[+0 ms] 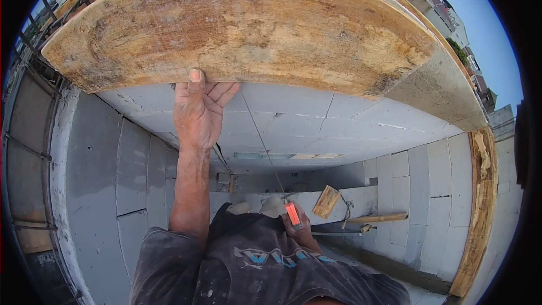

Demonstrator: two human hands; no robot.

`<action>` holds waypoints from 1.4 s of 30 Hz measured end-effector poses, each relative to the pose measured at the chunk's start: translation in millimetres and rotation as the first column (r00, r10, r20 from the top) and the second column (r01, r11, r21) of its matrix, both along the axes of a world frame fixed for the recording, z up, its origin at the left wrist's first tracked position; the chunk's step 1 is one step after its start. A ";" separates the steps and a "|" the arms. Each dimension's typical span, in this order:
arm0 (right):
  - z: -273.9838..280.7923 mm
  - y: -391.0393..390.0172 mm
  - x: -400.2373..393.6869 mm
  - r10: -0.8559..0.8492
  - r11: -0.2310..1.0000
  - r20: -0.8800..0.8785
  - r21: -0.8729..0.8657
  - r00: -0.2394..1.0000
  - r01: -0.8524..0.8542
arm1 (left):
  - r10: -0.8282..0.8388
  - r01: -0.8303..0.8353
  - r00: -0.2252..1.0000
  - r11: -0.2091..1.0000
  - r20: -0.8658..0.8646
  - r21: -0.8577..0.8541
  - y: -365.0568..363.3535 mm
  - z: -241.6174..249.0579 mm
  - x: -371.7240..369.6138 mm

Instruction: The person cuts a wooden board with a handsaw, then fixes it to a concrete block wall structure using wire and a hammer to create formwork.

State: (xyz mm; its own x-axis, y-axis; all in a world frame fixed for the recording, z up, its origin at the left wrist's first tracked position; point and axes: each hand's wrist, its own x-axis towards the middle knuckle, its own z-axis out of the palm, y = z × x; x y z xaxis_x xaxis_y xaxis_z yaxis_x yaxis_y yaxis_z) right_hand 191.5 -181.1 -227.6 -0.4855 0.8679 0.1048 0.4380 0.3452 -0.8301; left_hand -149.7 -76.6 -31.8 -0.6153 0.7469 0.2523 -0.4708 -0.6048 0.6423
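My left hand is at the lower edge of a wide, stained wooden plank, with the thumb on its face and the fingers curled under and behind it. Lower down, beside my shirt, my right hand is closed around a small orange tool. A thin dark line runs from that tool up to the plank's lower edge, right of my left hand. The far end of the line is hidden at the plank.
Grey block walls surround a deep space below. A small wood piece and a stick lie on a ledge at the lower right. Another board stands along the right wall; metal bars are at the left.
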 end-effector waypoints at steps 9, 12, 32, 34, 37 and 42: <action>-10.9 -2.3 125.7 -0.164 0.985 0.146 -0.021 0.975 0.169 | -0.494 0.470 0.835 0.869 0.240 0.153 -36.8 -119.0 76.4; -16.9 -22.9 192.3 -0.134 0.989 0.296 0.105 0.946 0.107 | -0.581 0.628 0.720 0.778 0.379 0.000 -64.9 -151.0 110.3; -29.8 -74.9 323.8 0.059 0.585 0.720 -0.586 0.692 0.560 | -0.086 0.833 0.548 -0.031 0.832 -0.552 -30.1 -428.1 252.0; -30.7 -65.1 303.3 0.036 0.436 0.712 -0.642 0.701 0.630 | -0.074 0.821 0.563 -0.066 0.823 -0.568 -22.7 -459.2 261.7; -52.0 -71.3 279.7 -0.013 0.376 0.705 -0.654 0.709 0.656 | -0.063 0.803 0.584 -0.104 0.809 -0.587 -16.3 -506.3 270.3; -104.4 -37.6 263.1 -0.077 0.241 0.717 -0.661 0.693 0.710 | -0.046 0.782 0.614 -0.098 0.788 -0.616 -10.9 -608.8 302.0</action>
